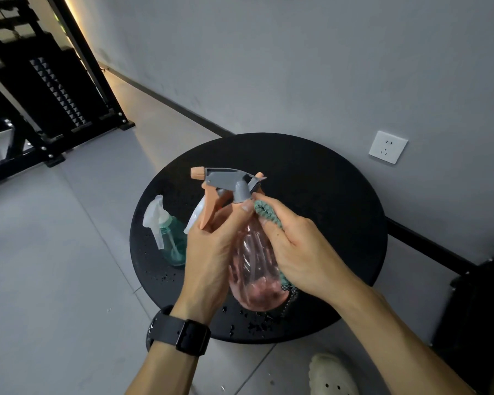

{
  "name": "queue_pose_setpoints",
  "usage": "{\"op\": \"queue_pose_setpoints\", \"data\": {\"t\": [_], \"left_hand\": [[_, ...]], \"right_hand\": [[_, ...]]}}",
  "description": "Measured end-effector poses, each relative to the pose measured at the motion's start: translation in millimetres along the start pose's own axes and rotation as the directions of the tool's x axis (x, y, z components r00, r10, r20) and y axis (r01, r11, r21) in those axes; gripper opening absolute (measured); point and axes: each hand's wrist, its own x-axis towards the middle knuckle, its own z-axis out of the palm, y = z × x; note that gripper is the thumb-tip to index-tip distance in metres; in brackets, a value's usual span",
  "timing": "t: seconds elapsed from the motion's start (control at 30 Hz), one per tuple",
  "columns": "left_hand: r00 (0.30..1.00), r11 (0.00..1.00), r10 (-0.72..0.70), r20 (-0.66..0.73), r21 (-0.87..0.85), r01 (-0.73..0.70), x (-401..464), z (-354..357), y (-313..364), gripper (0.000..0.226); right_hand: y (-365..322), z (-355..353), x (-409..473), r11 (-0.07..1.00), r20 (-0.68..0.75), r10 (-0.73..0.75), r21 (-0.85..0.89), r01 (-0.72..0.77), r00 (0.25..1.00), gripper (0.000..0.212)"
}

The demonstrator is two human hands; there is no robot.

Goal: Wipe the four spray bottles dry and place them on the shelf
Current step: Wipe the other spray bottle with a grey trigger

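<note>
A clear pink spray bottle (253,269) with a grey head and peach nozzle and trigger is held above the round black table (325,195). My left hand (208,252) grips its left side, thumb up at the neck. My right hand (300,249) presses a green cloth (264,212) against the bottle's right side. A teal bottle (173,246) with a clear white sprayer stands on the table's left part. Behind my left hand a whitish sprayer (196,216) of another bottle shows in part. A second grey and peach sprayer tip (257,182) peeks out behind the held bottle's head.
Water drops (257,323) lie on the table's front and left edge. A black metal rack (54,89) stands at the far left on the grey tiled floor. A grey wall with a white socket (388,146) is behind the table. A pale shoe (331,374) is below.
</note>
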Motion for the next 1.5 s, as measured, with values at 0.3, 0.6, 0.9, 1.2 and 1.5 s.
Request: {"op": "queue_pose_setpoints", "data": {"t": [0.3,0.6,0.9,1.2,1.5], "left_hand": [[0.999,0.994,0.044,-0.018,0.104,-0.042,0.1,1.6,-2.5,0.021],[0.984,0.943,0.173,0.037,0.281,-0.176,1.7,20.7,-14.4,0.012],[0.983,0.894,0.178,0.048,0.410,-0.182,9.8,45.7,-40.0,0.032],[0.984,0.810,0.173,0.030,0.565,-0.160,39.7,64.9,-73.6,0.015],[0.986,0.753,0.168,-0.015,0.648,-0.119,69.5,73.9,-100.6,0.016]], "right_hand": [[8.7,-13.0,-3.2,0.999,-0.051,0.041,0.002,-0.041,0.998,0.038],[25.8,-38.9,-12.9,0.989,-0.178,0.106,-0.085,-0.123,0.978,0.038],[42.5,-66.6,-18.3,0.980,-0.310,0.168,-0.049,-0.193,0.936,0.038],[53.7,-77.4,-21.7,0.972,-0.333,0.200,-0.053,-0.230,0.922,0.039],[65.6,-78.3,-20.5,0.963,-0.327,0.233,-0.057,-0.265,0.916,0.039]]}}
